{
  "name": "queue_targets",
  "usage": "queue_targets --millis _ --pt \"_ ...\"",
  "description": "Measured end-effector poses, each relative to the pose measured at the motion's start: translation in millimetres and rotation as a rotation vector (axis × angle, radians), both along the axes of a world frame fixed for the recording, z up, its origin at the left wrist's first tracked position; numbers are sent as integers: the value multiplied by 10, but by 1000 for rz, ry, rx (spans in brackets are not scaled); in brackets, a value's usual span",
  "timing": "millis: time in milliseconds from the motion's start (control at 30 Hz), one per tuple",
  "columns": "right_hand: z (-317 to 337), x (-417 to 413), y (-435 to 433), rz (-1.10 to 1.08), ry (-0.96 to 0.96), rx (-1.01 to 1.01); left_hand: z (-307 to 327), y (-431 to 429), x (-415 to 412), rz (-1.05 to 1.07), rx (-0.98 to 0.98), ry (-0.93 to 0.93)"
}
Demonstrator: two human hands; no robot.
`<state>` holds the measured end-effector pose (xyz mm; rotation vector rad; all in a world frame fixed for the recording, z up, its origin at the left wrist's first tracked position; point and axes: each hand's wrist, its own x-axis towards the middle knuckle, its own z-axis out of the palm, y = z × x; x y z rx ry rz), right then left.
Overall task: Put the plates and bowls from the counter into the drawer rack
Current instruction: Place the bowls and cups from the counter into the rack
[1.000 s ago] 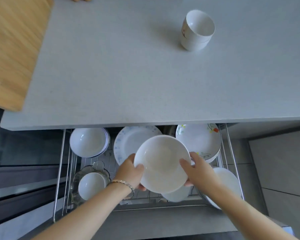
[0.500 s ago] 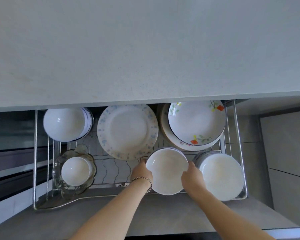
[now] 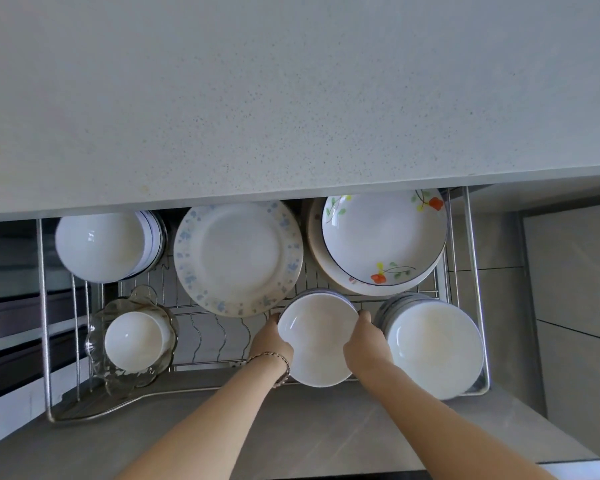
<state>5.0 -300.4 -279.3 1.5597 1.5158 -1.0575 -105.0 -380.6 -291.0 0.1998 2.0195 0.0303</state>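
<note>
1. A white bowl is gripped at opposite rims by the left hand and right hand, lower centre of frame.
2. It is held level over the drawer rack, apparently for nesting on a stack beneath.

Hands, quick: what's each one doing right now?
Left hand: closed on the white bowl's left rim.
Right hand: closed on its right rim.

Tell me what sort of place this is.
Most likely a home kitchen: a speckled counter above a pulled-out wire drawer rack stocked with plates and bowls.
</note>
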Motion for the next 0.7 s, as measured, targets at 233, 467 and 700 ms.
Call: queue_targets --millis 233,467,700 --pt "37 10 16 159 -40 33 40 5 44 -27 -68 -26" --pt "537 -90 336 482 28 125 603 251 -245 -319 107 118" --pt "1552 -463 1294 417 407 235 1693 1006 -916 -176 515 215"
